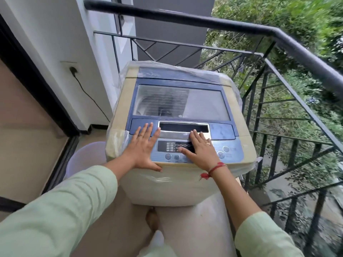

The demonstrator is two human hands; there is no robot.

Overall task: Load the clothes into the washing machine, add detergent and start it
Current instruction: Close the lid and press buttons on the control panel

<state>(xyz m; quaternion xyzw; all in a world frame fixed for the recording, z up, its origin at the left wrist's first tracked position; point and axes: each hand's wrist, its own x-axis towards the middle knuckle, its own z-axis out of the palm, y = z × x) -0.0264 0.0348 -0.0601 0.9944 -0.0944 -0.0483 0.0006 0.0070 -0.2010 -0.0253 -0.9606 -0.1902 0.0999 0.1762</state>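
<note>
Head camera, looking down: the washing machine (pixel 172 188), a cream top-loader, stands on a balcony close to the black railing (pixel 204 21), its cord (pixel 87 93) plugged into the wall on the left. Its lid (pixel 204 106) is down, and I can see no clothes or detergent anywhere.

The lid looks like stiff plastic with a clear window, probably light enough for one hand and hinged at the back. The place to take it would be the recessed handle (pixel 183 127) along its front edge. Loose plastic film (pixel 185 69) drapes the back and sides and may be slippery or get in the way as the lid rises.

Neither hand has a grip on anything. The left hand (pixel 143 145) lies flat with its fingers spread on the blue lid strip left of the handle, thumb along the machine's front edge. The right hand (pixel 199 147) lies flat over the control panel (pixel 230 153), fingers straight, tips at the handle's lower lip. A pale round tub (pixel 85 156) sits on the floor to the left; what is in it I cannot tell.
</note>
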